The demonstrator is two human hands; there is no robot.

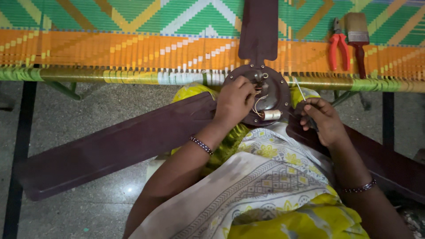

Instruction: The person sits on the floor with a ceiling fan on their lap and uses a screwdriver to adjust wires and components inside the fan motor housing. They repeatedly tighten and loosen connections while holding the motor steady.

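A dark brown ceiling fan lies across my lap, its round motor hub (274,86) facing up with loose wires and a small white cylindrical part (271,115) at its near edge. My left hand (233,101) rests on the hub, fingers pinched at the wires near its centre. My right hand (322,120) grips a thin screwdriver (301,92) whose metal shaft points up toward the hub's right rim. One blade (115,146) runs to the lower left, another (259,28) runs away over the woven cot.
A woven cot (110,48) in orange and green spans the top. On it at the right lie red-handled pliers (338,48) and a paintbrush (357,37). A third blade (385,159) extends lower right. Speckled stone floor (88,110) lies below.
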